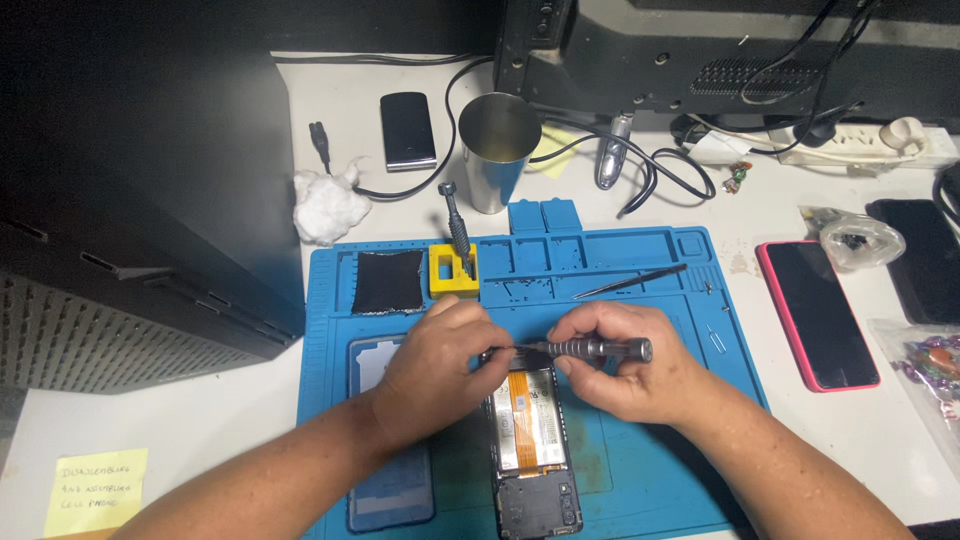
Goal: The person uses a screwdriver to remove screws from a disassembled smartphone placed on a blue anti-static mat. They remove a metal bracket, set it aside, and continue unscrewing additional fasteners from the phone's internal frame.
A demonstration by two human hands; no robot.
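An opened phone lies face down on the blue work mat, its orange flex cables and battery showing. My right hand grips a grey metal screwdriver held nearly level, tip pointing left. My left hand pinches the screwdriver's tip end just above the phone's top edge. The phone's removed back cover lies on the mat under my left forearm, partly hidden.
A yellow block holds a second screwdriver upright. A black pad, tweezers, a steel cup, cotton wad, a pink-cased phone, cables and a yellow sticky note surround the mat.
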